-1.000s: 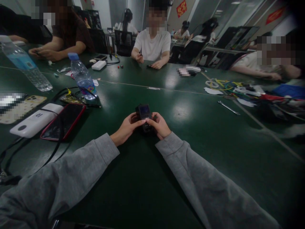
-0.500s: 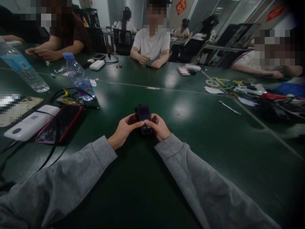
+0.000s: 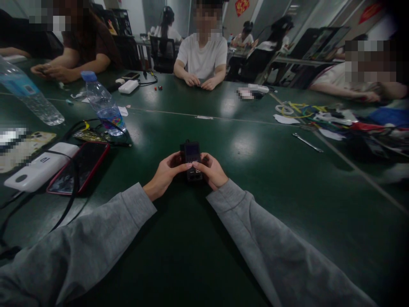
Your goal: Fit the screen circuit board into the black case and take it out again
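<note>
Between my two hands is a small black handheld device [image 3: 192, 150] with a dark screen on its upper half and small keys and print below. My left hand [image 3: 165, 174] grips its left side, thumb lying across the front under the screen. From the other side my right hand [image 3: 214, 171] holds it, and its thumb meets the left one at the keys. The fingers behind the device are partly hidden. Both hands are low over the dark green table [image 3: 179, 238].
To my left lie a red-edged phone [image 3: 84, 166], a white power bank [image 3: 41, 167], a cable and two plastic bottles [image 3: 104, 106]. At right are a wrench [image 3: 307, 142] and a heap of cables [image 3: 348, 119]. Across the table a person in a white shirt [image 3: 202, 55] handles something small.
My hands keep their hold on the device with hardly any movement. The view has shifted slightly. The hands of the person opposite have come lower and closer together.
</note>
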`<state>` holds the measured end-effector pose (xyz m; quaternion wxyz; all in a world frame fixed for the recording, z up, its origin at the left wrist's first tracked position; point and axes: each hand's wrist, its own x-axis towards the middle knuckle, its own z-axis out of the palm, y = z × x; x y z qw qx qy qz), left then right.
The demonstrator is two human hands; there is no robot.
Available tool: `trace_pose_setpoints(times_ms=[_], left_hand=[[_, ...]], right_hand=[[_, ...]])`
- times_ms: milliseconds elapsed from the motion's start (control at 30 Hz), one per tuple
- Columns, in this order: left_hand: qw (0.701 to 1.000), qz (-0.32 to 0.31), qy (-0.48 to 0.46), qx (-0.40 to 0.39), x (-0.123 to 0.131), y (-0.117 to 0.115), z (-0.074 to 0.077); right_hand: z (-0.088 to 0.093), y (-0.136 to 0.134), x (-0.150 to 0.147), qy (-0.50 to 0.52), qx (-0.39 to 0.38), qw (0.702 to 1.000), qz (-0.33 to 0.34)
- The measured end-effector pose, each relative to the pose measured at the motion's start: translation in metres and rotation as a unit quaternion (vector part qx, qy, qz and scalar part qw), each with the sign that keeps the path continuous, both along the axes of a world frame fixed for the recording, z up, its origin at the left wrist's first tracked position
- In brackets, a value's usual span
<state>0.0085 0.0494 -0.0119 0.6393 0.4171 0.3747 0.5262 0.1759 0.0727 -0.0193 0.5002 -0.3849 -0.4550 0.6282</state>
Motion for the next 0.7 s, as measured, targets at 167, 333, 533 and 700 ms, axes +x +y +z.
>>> trace_pose_setpoints(times_ms=[167,333,533,700], left_hand=[[1.0,-0.003,-0.02,0.003,0.001,0.001,0.0],[0.999,-0.004,-0.037,-0.016,0.0,0.0,0.003],[0.994,-0.035,-0.088,-0.044,-0.002,0.004,0.005],[0.983,-0.08,-0.133,-0.099,-0.007,0.011,0.007]], right_hand=[[0.001,-0.001,-0.002,-0.003,-0.002,1.0,-0.007],[-0.003,-0.001,-0.001,-0.007,0.007,1.0,-0.005],[-0.008,0.001,-0.001,-0.017,0.02,1.0,-0.012],[-0.009,-0.002,-0.007,-0.029,0.031,0.999,0.005]])
